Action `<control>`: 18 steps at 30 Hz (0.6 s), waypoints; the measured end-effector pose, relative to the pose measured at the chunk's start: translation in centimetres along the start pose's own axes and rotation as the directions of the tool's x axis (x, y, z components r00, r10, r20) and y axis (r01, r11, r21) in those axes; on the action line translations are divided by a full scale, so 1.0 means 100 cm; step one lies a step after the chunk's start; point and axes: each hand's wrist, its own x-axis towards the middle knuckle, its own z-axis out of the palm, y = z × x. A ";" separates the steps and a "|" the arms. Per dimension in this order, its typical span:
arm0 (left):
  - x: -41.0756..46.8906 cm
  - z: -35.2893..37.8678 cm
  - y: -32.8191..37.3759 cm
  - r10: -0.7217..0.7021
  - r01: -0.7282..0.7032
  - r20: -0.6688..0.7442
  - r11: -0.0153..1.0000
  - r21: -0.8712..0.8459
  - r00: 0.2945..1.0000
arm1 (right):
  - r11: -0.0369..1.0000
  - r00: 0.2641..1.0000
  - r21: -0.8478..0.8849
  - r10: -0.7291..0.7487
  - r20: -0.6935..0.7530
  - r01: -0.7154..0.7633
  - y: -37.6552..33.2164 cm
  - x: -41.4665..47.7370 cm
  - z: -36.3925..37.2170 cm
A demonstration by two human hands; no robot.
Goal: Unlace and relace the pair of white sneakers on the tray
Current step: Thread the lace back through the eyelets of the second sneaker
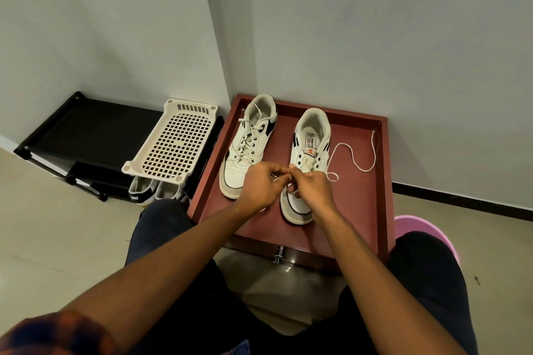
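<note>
Left grip (261,185), right grip (313,188) both pinching lace (342,143) | sneaker (311,138) — tongue label unreadable

The widest open floor lay on the tray (385,153) to the right of the sneaker with empty eyelets (310,135), though the loose lace (353,157) snaked across it to the far rim. Between that shoe and the laced sneaker (245,150) ran a bare lane. It was open at the heel end and blocked at the toe end by the left hand (259,186) and right hand (313,186), both pinching the lace (knuckles nearly touching). A wall (375,37) stood close behind the far rim. A white perforated basket (173,141) crowded the left rim. The tray's near-left corner was bare.
</note>
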 end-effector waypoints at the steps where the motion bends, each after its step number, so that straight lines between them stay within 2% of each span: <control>1: 0.002 0.001 -0.001 -0.014 0.014 -0.008 1.000 0.009 1.000 | 1.000 1.000 -0.012 -0.009 0.002 0.009 -0.001 0.002 -0.005; 4: 0.008 0.004 -0.002 -0.088 0.088 -0.012 0.996 -0.002 0.996 | 0.996 0.986 -0.056 -0.071 -0.153 0.063 -0.005 0.014 -0.030; 7: 0.016 0.007 -0.001 -0.105 0.106 0.015 0.994 -0.018 0.994 | 0.978 0.948 -0.188 -0.141 -0.285 0.089 -0.004 0.027 -0.054; 13: 0.034 0.012 0.006 -0.044 0.042 0.049 0.997 0.059 0.998 | 0.900 0.935 -0.427 -0.221 -0.277 0.086 -0.005 0.041 -0.050; 18: 0.042 0.019 0.009 0.041 -0.054 0.078 0.984 0.171 0.996 | 0.903 0.938 -0.416 -0.231 -0.258 0.108 -0.003 0.049 -0.052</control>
